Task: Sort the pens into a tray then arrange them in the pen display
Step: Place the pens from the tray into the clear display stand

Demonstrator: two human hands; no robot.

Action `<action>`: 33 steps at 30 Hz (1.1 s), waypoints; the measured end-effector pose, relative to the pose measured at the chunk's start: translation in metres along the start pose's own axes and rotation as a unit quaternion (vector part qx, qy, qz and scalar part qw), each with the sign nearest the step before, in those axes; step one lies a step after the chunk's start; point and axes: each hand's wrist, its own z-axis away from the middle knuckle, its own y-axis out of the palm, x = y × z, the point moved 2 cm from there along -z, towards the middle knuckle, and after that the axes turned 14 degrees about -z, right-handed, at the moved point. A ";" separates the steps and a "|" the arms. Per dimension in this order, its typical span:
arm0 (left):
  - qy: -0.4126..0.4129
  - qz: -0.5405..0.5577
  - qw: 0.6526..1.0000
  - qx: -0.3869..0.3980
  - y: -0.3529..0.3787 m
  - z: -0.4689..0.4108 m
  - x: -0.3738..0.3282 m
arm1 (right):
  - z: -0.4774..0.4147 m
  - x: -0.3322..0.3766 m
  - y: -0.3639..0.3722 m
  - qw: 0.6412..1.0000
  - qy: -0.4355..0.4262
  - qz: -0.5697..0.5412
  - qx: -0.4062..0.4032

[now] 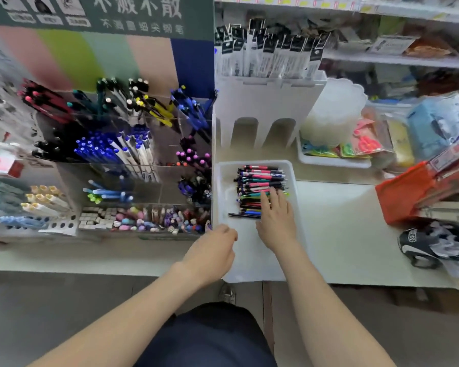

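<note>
Resting on a pile of pens (260,181), the right hand (276,221) lies with its fingers straight and slightly spread, fingertips on the pens nearest the person and nothing clamped between them. The pens lie side by side, crosswise, in the far half of a white tray (227,186); their barrels are pink, teal, black, purple and blue, and one dark blue pen sits a little apart at the near edge of the pile. The near half of the tray shows bare floor under the right wrist. The left hand (212,247) sits over the tray's left rim near its front corner, fingers curled under; whether they grip the rim or hold anything I cannot tell, since the back of the hand hides them. The tray stands on a pale counter (342,234), its front end reaching the counter's edge. Just left of the tray, touching or nearly so, stands the clear pen display (117,154), its compartments filled with upright and slanted pens grouped by colour. Behind the tray is a white holder (265,102) with packaged refills standing in it. Right of the tray, well apart, lies an orange pouch (403,194).
</note>
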 end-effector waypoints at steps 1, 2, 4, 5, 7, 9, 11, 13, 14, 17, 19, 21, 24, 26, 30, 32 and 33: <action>-0.011 -0.007 1.000 0.004 0.005 -0.002 -0.001 | -0.004 -0.001 0.005 1.000 -0.012 0.018 0.008; -0.019 -0.013 1.000 0.009 0.009 -0.005 -0.002 | -0.007 -0.002 0.010 0.999 -0.022 0.029 0.013; -0.029 -0.025 0.999 0.018 0.017 -0.007 -0.003 | -0.010 -0.005 0.018 0.999 -0.034 0.036 0.008; -0.033 -0.032 0.999 0.021 0.020 -0.008 -0.003 | -0.012 -0.007 0.022 0.998 -0.039 0.039 0.003; -0.044 -0.039 0.998 0.012 0.023 -0.010 -0.003 | -0.015 -0.013 0.027 0.998 -0.052 0.045 -0.013; -0.057 -0.042 0.998 -0.002 0.023 -0.014 -0.005 | -0.019 -0.021 0.031 0.996 -0.068 0.057 -0.021; -0.070 -0.050 0.996 -0.012 0.021 -0.018 -0.007 | -0.022 -0.026 0.033 0.993 -0.087 0.078 -0.020; -0.087 -0.051 0.995 -0.010 0.020 -0.021 -0.009 | -0.026 -0.028 0.034 0.989 -0.104 0.100 -0.020; -0.095 -0.051 0.994 -0.009 0.019 -0.022 -0.008 | -0.028 -0.028 0.034 0.987 -0.109 0.112 -0.023; -0.112 -0.049 0.992 -0.009 0.019 -0.023 -0.005 | -0.028 -0.025 0.033 0.983 -0.120 0.131 -0.042; -0.119 -0.046 0.992 -0.010 0.019 -0.024 -0.003 | -0.023 -0.024 0.035 0.979 -0.147 0.133 -0.054; -0.122 -0.044 0.992 -0.006 0.020 -0.024 -0.002 | -0.016 -0.022 0.040 0.975 -0.168 0.130 -0.063; -0.127 -0.027 0.991 -0.006 0.023 -0.023 0.000 | -0.010 -0.018 0.045 0.975 -0.167 0.127 -0.079; -0.131 -0.018 0.991 -0.007 0.024 -0.022 0.002 | -0.008 -0.015 0.045 0.975 -0.158 0.137 -0.068; -0.130 -0.021 0.991 -0.008 0.023 -0.022 0.002 | -0.010 -0.013 0.043 0.975 -0.157 0.145 -0.063; -0.129 -0.024 0.991 -0.008 0.023 -0.022 0.001 | -0.014 -0.014 0.042 0.973 -0.166 0.146 -0.062; -0.129 -0.024 0.991 -0.008 0.023 -0.022 0.000 | -0.016 -0.013 0.041 0.973 -0.171 0.146 -0.052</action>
